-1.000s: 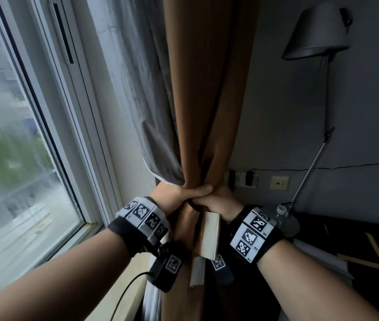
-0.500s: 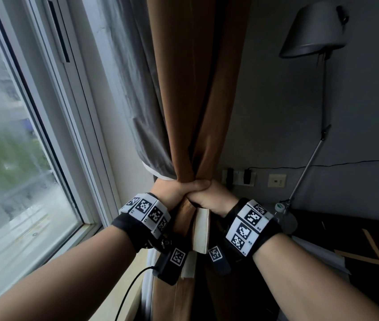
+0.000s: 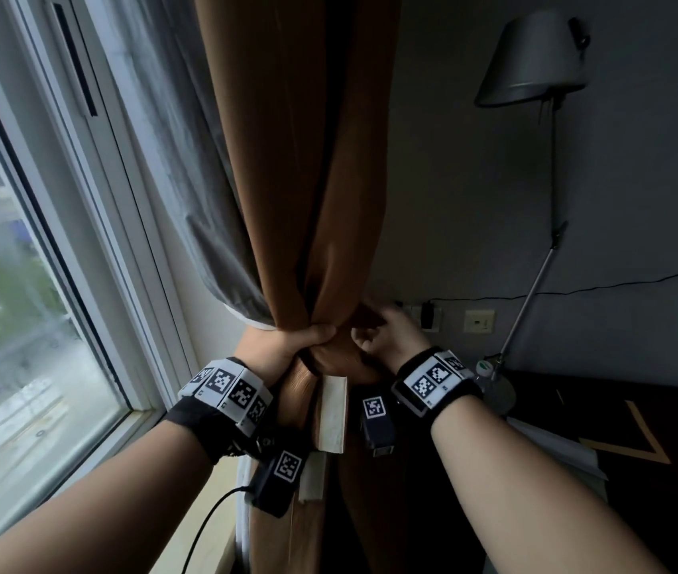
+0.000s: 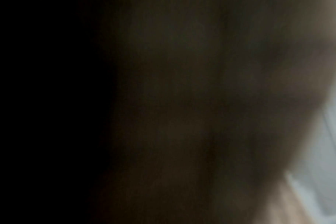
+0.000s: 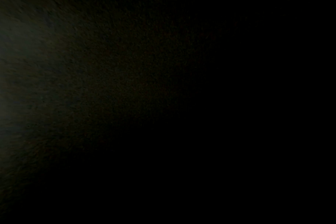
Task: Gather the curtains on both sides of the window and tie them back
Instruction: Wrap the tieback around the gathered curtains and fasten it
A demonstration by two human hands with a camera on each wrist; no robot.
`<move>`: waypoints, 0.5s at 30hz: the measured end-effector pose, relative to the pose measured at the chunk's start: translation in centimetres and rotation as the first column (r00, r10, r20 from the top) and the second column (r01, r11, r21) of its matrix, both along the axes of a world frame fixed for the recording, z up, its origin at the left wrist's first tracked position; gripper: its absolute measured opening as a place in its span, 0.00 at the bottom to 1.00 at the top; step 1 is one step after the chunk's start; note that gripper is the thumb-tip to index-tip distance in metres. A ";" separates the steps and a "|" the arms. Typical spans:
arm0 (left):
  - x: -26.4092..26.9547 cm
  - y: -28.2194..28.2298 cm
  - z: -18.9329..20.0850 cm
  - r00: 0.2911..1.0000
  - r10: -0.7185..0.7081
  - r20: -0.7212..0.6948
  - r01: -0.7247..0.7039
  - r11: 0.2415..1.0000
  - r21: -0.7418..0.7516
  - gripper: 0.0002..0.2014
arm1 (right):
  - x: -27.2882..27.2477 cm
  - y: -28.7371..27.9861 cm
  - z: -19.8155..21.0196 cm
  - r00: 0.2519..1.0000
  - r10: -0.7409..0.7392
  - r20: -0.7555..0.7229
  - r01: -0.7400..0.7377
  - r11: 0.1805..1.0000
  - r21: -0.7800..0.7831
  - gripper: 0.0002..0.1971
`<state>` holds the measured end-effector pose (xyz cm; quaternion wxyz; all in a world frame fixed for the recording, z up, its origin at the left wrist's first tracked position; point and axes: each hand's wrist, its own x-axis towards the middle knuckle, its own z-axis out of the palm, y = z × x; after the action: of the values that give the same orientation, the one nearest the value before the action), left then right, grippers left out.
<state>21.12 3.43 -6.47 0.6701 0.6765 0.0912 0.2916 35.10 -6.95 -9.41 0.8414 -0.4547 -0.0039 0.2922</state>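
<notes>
The brown curtain [image 3: 304, 159] with its grey lining [image 3: 188, 192] hangs bunched beside the window in the head view. My left hand [image 3: 291, 341] grips the gathered bunch, thumb across its front. A brown tie-back band [image 3: 331, 362] wraps the bunch just under that grip. My right hand [image 3: 382, 337] is at the bunch's right side, fingers curled round the band's dark end [image 3: 370, 316]. A cream strip [image 3: 334, 412] hangs below the hands. The left wrist view is a brown blur and the right wrist view is almost black, so neither shows fingers.
The window frame [image 3: 93, 225] runs along the left, with its sill [image 3: 130, 424] at wrist height. A grey lamp [image 3: 531, 60] on a thin arm stands at the right above a dark desk [image 3: 639, 428]. Wall sockets [image 3: 480, 321] sit behind my right hand.
My right hand has drawn away to the right from my left hand, which it was touching, taking the band's end with it. My left hand keeps its grip on the bunch.
</notes>
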 end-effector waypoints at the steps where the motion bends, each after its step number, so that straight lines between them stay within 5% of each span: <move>1: -0.1 0.1 0.0 1.000 -0.007 0.003 0.007 1.000 -0.002 0.28 | 0.4 -0.2 0.2 0.999 -0.037 -0.027 0.039 0.998 0.055 0.16; 7: -0.2 -0.2 0.1 1.000 0.009 0.010 -0.008 1.000 -0.010 0.25 | 2.1 -2.8 1.1 0.988 -0.127 -0.086 0.145 0.956 0.254 0.20; 10: 0.1 -0.5 0.0 1.000 0.023 -0.012 -0.023 1.000 -0.021 0.24 | 2.4 -4.7 1.9 0.982 -0.175 -0.072 0.188 0.940 0.284 0.12; 15: 0.7 -0.3 -0.2 0.996 0.067 -0.053 -0.071 0.996 -0.062 0.29 | 2.1 -7.5 1.1 0.964 -0.117 0.238 0.126 0.992 -0.024 0.03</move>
<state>21.83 3.10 -6.72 0.6782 0.6586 0.1409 0.2941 37.15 -14.42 -8.26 0.8423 -0.5018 -0.0701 0.1840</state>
